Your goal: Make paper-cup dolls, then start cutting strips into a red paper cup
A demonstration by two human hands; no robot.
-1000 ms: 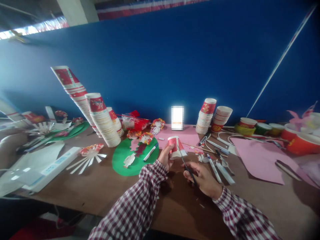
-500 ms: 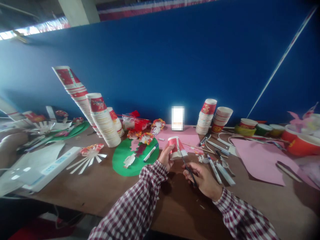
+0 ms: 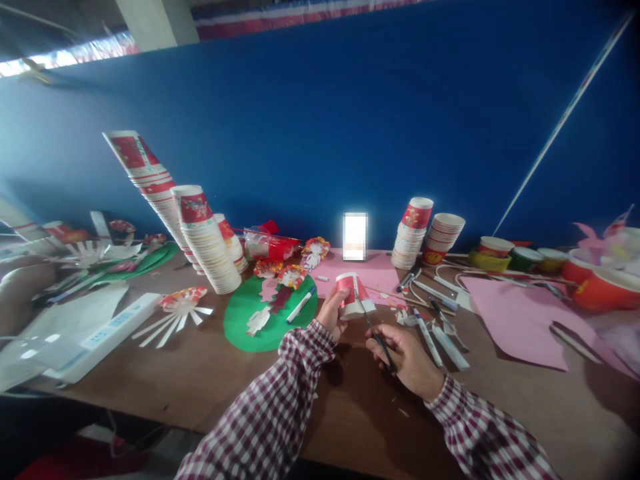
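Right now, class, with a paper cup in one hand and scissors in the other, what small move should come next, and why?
Probably one short snip into the paper cup: the left hand grips its side, while the right hand holds the scissors with their blades at its wall.

Tabletop [image 3: 360, 427], open nearest; cup stack [image 3: 208, 243] (tall), blocking left

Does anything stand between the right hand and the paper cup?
Only the dark scissors that the right hand holds, their blades reaching the paper cup in the left hand; nothing else visible stands between.
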